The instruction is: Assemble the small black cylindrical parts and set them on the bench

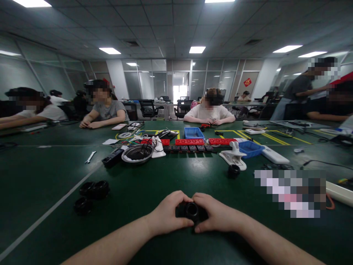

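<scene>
Both my hands are closed around one black ring-shaped part (pixel 192 218) with a round hole, low over the green table (pixel 154 184) in front of me. My left hand (pixel 168 213) grips its left side, with the thumb near and the fingers behind. My right hand (pixel 216 214) holds the right side the same way, and its fingers hide part of the piece. Three similar black ring-shaped parts (pixel 100 189) stand together to the left. Another black ring-shaped part (pixel 234 170) lies ahead on the right, beside a white clamp-like stand (pixel 233 157).
Farther off are a metal bowl (pixel 132 161), red socket strips (pixel 189 141), a blue tray (pixel 193 133) and another blue tray (pixel 250 148). A wrench (pixel 90 157) lies at the left. Several people sit around the table; a pixelated patch (pixel 292 193) covers something at right.
</scene>
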Available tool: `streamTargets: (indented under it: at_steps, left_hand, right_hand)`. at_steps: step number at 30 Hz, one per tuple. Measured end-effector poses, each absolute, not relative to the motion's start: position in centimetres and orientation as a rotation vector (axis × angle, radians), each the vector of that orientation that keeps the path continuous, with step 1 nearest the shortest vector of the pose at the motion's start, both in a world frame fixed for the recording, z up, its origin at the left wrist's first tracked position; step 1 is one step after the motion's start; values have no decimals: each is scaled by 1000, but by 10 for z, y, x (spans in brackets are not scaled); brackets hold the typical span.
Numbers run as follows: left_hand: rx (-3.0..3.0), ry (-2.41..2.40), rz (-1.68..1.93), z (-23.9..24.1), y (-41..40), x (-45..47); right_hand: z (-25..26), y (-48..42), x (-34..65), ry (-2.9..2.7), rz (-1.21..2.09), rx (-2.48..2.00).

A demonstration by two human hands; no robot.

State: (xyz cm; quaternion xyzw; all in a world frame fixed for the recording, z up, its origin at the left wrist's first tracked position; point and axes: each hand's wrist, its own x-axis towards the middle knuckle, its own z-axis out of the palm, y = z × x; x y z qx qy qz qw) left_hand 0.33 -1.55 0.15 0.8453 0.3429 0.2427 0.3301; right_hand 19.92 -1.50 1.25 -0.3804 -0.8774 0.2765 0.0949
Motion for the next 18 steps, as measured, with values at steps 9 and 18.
streamTargets:
  at_steps: [9, 18]
  left_hand:
    - [2159, 915, 603, -1, -17, 5]
    - [2055, 1118, 645, -4, -25, 14]
  right_hand:
    - [3, -8, 203, -2534, 956, -1093]
    - [-8, -18, 187, -2473, 584, -1433]
